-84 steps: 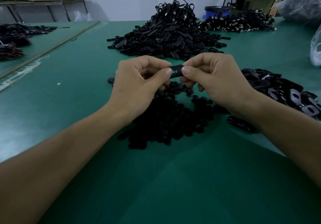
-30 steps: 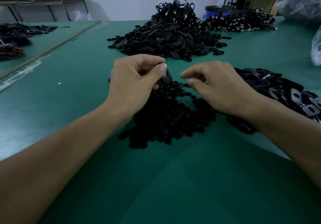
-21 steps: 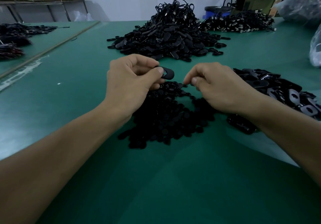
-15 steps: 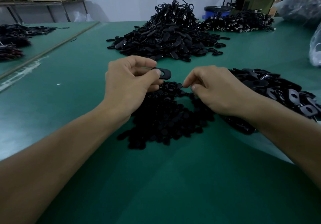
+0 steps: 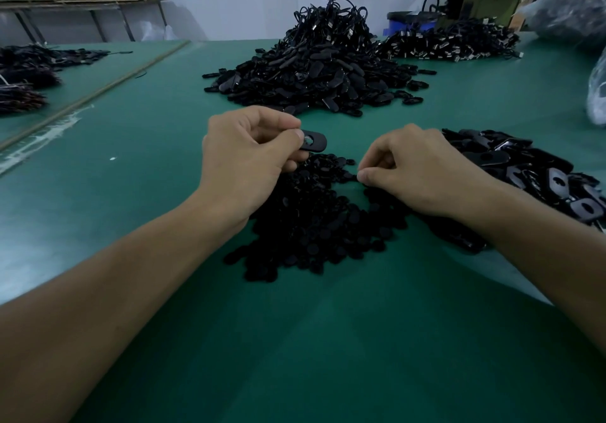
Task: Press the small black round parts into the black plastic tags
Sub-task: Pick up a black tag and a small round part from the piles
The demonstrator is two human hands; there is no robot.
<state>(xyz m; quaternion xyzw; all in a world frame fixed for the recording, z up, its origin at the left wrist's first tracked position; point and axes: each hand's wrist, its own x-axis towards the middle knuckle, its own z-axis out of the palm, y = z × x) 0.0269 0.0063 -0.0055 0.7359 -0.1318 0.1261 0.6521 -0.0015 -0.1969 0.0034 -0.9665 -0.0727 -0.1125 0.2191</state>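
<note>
A flat, oval black plastic tag (image 5: 314, 141), with a round opening near its gripped end, is pinched between the thumb and curled fingers of the left hand (image 5: 246, 157). It is held level just above the far edge of the heap of small round parts (image 5: 314, 225). The free, rounded end of the tag is pointed to the right.

The right hand (image 5: 416, 173) is lowered to the right edge of that heap, with its fingers curled and its thumb and forefinger closed together at the tip. Whether one of the parts is caught between them cannot be told. The parts are seen as matte black discs, loosely spread and overlapping.

Just right of the heap, a shallow pile of empty tags (image 5: 531, 173) is laid out, glossy and flat, with pale cut-outs shown in several. Well behind the heap, a tall mound of tags (image 5: 314, 75) is piled up, with thin black cords looped at its peak. Farther behind the heap and to the right, a lower stack with pale metal ends (image 5: 452, 43) is spread before a blue tub (image 5: 410, 24).

Everything is carried on a smooth green table (image 5: 295, 340). Far to the left of the heap, dark bundles (image 5: 26, 75) are gathered. Far to its right, a crinkled clear plastic bag (image 5: 596, 94) is glimpsed at the frame's edge.
</note>
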